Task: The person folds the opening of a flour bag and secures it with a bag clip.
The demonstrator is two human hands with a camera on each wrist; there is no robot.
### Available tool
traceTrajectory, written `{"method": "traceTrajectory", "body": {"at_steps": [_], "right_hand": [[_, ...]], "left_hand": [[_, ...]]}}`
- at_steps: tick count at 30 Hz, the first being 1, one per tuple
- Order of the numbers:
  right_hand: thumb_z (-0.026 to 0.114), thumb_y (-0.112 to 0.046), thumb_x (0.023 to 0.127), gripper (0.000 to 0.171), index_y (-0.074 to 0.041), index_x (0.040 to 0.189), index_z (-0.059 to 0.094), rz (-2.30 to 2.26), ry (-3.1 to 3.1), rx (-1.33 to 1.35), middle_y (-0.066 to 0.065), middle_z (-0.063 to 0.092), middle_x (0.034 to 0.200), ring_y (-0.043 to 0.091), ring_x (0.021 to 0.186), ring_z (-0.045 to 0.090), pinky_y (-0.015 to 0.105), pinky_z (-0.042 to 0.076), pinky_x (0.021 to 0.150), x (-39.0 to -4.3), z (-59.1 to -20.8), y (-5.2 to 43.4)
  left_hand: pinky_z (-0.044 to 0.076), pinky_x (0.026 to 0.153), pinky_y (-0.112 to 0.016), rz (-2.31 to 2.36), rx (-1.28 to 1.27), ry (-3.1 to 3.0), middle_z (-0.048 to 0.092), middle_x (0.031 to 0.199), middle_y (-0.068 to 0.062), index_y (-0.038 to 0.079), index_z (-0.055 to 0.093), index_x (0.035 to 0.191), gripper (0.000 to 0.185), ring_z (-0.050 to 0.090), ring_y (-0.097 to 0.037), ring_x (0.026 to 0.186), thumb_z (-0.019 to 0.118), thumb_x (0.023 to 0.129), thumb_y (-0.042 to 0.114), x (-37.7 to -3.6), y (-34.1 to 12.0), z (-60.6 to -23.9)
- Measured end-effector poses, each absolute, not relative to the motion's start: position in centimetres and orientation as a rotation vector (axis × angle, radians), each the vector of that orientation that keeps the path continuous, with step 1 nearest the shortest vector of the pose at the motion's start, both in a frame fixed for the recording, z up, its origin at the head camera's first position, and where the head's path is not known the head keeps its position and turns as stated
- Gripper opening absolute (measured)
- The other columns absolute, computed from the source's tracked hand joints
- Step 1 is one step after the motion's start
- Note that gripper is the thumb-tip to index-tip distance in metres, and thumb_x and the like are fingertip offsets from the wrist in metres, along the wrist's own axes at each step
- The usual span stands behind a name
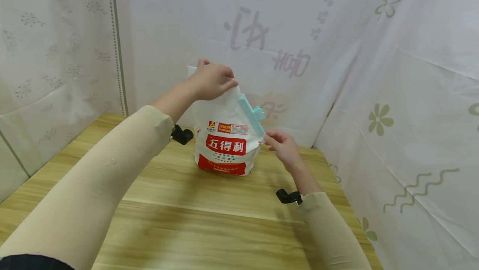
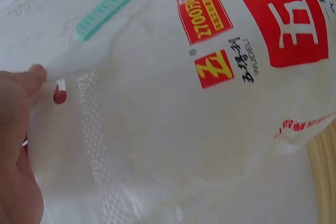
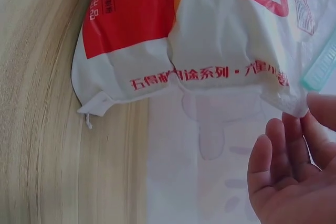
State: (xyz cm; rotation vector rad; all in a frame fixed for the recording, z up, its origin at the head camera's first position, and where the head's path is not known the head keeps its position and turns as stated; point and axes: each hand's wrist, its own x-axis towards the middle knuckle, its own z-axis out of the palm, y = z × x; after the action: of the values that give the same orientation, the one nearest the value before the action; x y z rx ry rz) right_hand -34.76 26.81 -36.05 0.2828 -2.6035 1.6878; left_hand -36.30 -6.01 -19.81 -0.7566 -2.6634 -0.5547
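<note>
A white bag [image 1: 224, 145] with red labels stands upright on the wooden table [image 1: 206, 212]. A teal clip [image 1: 251, 114] sits slanted across its upper right edge. My left hand [image 1: 213, 81] pinches the bag's top; in the left wrist view the thumb [image 2: 31, 77] presses the bag's [image 2: 184, 129] folded rim, with the clip [image 2: 113, 1] beyond it. My right hand [image 1: 280, 143] is at the bag's right side just below the clip. In the right wrist view its fingers [image 3: 283, 145] are loosely bent beside the bag's [image 3: 220, 40] corner and the clip's end [image 3: 323, 64], holding nothing.
White patterned sheets [image 1: 393, 116] hang close behind and to the right of the table, with a tiled wall [image 1: 56, 54] on the left. Black camera mounts [image 1: 182, 134] [image 1: 288, 197] sit at both wrists. Bare wood lies in front of the bag.
</note>
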Motion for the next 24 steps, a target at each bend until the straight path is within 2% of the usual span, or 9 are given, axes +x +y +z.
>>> {"method": "traceTrajectory", "body": {"at_steps": [4, 10, 16, 19, 24], "right_hand": [[0.065, -0.028, 0.112, 0.038, -0.001, 0.137, 0.07, 1.641, -2.606, 0.258, 0.005, 0.072, 0.117, 0.017, 0.106, 0.063, 0.027, 0.056, 0.089, -34.9, -36.3, 26.3], [0.06, -0.026, 0.114, 0.032, -0.003, 0.133, 0.071, 1.568, -2.614, 0.181, 0.007, 0.071, 0.115, 0.022, 0.106, 0.063, 0.03, 0.054, 0.089, -35.3, -36.2, 25.3], [0.057, -0.024, 0.115, 0.03, -0.001, 0.131, 0.069, 1.589, -2.613, 0.147, 0.009, 0.067, 0.113, 0.037, 0.116, 0.061, 0.03, 0.053, 0.089, -35.1, -36.2, 24.5], [0.058, -0.024, 0.115, 0.031, -0.001, 0.132, 0.069, 1.591, -2.607, 0.155, 0.009, 0.068, 0.114, 0.034, 0.114, 0.062, 0.029, 0.054, 0.089, -35.0, -36.1, 24.6], [0.057, -0.026, 0.115, 0.032, -0.001, 0.133, 0.068, 1.594, -2.601, 0.183, 0.007, 0.068, 0.113, 0.031, 0.112, 0.063, 0.029, 0.054, 0.089, -35.2, -36.1, 25.0]], "left_hand": [[0.027, 0.125, -0.057, -0.524, -0.749, -2.653, 0.079, 0.112, -0.005, 0.011, 0.074, 0.117, 0.028, 0.071, -0.026, 0.102, 0.058, 0.115, 0.034, -36.0, -5.5, -19.5], [0.037, 0.12, -0.055, -0.442, -0.688, -2.641, 0.079, 0.111, -0.007, 0.009, 0.076, 0.114, 0.028, 0.069, -0.028, 0.101, 0.057, 0.115, 0.029, -36.0, -5.1, -19.4], [0.04, 0.117, -0.055, -0.395, -0.641, -2.671, 0.08, 0.11, -0.008, 0.008, 0.078, 0.115, 0.032, 0.068, -0.027, 0.1, 0.054, 0.115, 0.029, -36.3, -4.9, -19.5], [0.036, 0.12, -0.057, -0.46, -0.636, -2.699, 0.079, 0.113, -0.006, 0.011, 0.078, 0.117, 0.031, 0.067, -0.028, 0.104, 0.055, 0.113, 0.031, -36.3, -5.0, -19.0], [0.016, 0.129, -0.061, -0.504, -0.751, -2.75, 0.079, 0.121, -0.001, 0.017, 0.079, 0.118, 0.025, 0.067, -0.025, 0.117, 0.064, 0.11, 0.036, -36.2, -5.2, -17.7]]}}
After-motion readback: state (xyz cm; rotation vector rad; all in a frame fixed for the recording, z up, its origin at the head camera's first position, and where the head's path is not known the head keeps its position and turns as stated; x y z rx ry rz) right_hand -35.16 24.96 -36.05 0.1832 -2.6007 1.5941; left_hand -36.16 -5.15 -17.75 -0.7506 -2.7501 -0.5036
